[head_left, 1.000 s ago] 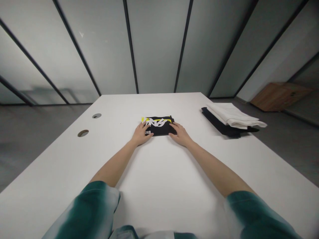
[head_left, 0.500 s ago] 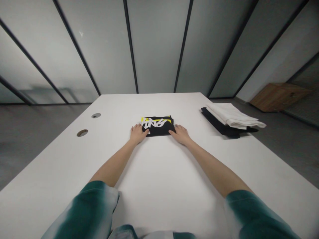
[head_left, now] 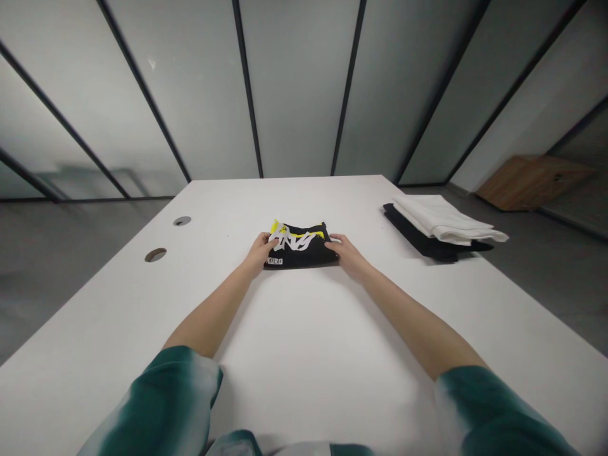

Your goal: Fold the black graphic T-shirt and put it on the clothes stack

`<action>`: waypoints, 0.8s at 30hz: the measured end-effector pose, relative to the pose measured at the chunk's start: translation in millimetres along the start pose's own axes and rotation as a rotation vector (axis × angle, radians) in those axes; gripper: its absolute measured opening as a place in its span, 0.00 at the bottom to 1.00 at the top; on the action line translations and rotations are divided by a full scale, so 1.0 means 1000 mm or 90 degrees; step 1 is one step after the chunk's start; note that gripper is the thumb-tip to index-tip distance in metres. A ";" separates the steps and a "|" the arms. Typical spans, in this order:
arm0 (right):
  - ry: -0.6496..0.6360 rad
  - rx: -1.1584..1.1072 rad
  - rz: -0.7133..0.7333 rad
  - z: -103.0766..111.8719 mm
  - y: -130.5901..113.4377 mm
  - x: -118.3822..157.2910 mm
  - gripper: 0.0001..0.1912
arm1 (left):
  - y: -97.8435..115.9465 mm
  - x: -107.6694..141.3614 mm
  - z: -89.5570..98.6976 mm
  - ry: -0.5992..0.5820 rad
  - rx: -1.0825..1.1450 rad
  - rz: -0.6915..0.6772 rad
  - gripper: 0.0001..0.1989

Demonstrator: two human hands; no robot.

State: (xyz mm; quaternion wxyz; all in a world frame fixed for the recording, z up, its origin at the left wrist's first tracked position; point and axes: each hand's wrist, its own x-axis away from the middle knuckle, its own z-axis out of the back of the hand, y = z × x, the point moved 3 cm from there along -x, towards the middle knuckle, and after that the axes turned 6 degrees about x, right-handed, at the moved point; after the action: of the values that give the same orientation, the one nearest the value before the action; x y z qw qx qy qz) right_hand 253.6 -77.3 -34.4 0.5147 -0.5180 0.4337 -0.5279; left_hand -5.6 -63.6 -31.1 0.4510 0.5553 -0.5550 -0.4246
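Note:
A folded black T-shirt [head_left: 304, 256] with white lettering and a yellow print is in the middle of the white table. My left hand [head_left: 260, 250] grips its left side, thumb on top and the other fingers mostly hidden at the edge. On the opposite side my right hand [head_left: 346, 253] holds the shirt the same way, thumb over the fabric. Between my hands the cloth sags slightly and its far corners stick up. Whether its underside still touches the table I cannot tell.
At the table's right edge lies a folded white cloth [head_left: 441, 218] on top of a folded black cloth [head_left: 418, 244]. Two round holes, a nearer one [head_left: 156, 254] and a farther one [head_left: 182, 221], pierce the white tabletop [head_left: 294, 342] on the left. Frosted glass panels stand behind.
My hands have gone from lying at the shirt's sides to gripping them. The shirt's far corners have risen, its near edge is a little closer to me, and more lettering shows.

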 end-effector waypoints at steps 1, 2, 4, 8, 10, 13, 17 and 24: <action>0.028 -0.017 -0.028 0.000 -0.001 0.001 0.28 | 0.001 0.001 -0.001 -0.003 0.025 0.008 0.22; 0.056 -0.025 -0.053 0.000 -0.002 0.002 0.29 | 0.002 0.002 -0.002 -0.008 0.045 0.015 0.23; 0.083 -0.029 -0.091 -0.002 -0.005 0.003 0.28 | 0.004 0.005 -0.004 -0.016 0.080 0.033 0.26; 0.007 -0.095 -0.163 -0.010 -0.011 0.009 0.14 | 0.008 0.011 -0.007 -0.043 0.133 0.072 0.28; -0.047 -0.125 -0.192 -0.013 -0.015 0.013 0.11 | 0.008 0.012 -0.008 -0.059 0.141 0.078 0.28; -0.090 -0.126 -0.168 -0.014 -0.021 0.016 0.16 | 0.008 0.010 -0.006 -0.057 0.143 0.074 0.30; -0.076 -0.121 -0.133 -0.016 -0.023 0.020 0.19 | 0.005 0.005 -0.002 0.000 0.129 0.054 0.34; -0.064 -0.128 -0.114 -0.026 -0.021 0.021 0.17 | 0.010 0.000 0.012 0.098 -0.230 -0.092 0.22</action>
State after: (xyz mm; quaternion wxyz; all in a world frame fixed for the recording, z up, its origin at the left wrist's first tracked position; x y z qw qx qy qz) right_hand 227.2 -98.6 -14.1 0.4320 -0.6293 0.4103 -0.4990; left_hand -20.1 -63.6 -23.9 0.5525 0.5345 -0.3927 -0.5048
